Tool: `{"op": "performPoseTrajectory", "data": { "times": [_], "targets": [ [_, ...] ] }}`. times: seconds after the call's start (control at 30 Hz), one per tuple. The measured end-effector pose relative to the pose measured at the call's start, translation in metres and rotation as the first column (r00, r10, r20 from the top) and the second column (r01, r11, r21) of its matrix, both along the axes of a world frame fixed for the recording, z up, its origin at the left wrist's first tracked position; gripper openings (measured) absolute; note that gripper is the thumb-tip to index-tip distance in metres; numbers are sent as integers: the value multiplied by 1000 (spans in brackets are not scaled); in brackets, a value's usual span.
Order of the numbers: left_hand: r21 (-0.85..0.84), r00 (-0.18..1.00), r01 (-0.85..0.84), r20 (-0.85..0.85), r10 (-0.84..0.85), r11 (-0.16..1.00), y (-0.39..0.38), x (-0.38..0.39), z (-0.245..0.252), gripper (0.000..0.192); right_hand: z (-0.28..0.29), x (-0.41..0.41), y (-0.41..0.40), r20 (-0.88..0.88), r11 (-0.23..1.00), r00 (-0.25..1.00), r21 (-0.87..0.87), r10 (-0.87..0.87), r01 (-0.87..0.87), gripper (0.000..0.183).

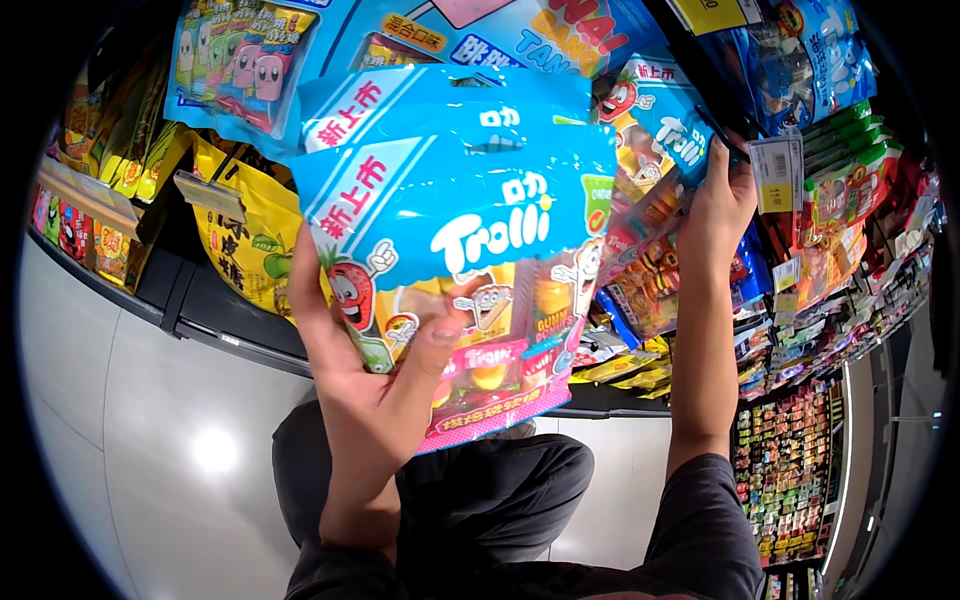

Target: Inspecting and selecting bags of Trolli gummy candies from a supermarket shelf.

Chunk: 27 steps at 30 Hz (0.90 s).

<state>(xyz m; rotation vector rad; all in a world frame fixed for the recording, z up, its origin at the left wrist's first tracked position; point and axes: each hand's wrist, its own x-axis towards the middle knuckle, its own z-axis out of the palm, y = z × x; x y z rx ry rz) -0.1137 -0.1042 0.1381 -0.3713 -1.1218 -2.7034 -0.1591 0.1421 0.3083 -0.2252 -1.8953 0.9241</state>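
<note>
My left hand (367, 375) is closed on blue Trolli gummy candy bags (480, 195), its thumb across the front bag's printed window and its fingers behind the left edge. At least two of these bags overlap, their hang holes at the top. My right hand (720, 202) reaches up to another blue Trolli bag (667, 127) hanging at the rack on the right, close beside a price tag (776, 169). The right fingertips are partly hidden near a dark display hook, so their grip is unclear.
Large blue candy bags (240, 67) hang at the upper left, above a yellow candy bag (255, 240). Packed rows of sweets (832, 225) line the right side. A dark shelf base (217, 322) edges the tiled floor (180, 427), near my bent knees.
</note>
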Motion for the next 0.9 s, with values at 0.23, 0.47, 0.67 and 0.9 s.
{"op": "performPoseTrajectory", "data": {
  "times": [0.23,0.47,0.67,0.9],
  "targets": [
    [81,996,81,-55,-77,993,12,-3,0,86,0,11,10,2,989,999,142,46,-46,27],
    [113,984,178,-42,-174,978,19,-1,-1,87,-24,48,-20,-26,959,989,250,147,-136,45],
    [110,964,258,-92,-248,960,25,0,1,90,-33,86,-24,158,934,948,188,278,-305,34],
    [102,955,256,-183,-234,961,35,4,4,93,-29,95,-41,256,874,837,-114,484,-472,19]
  ]
}}
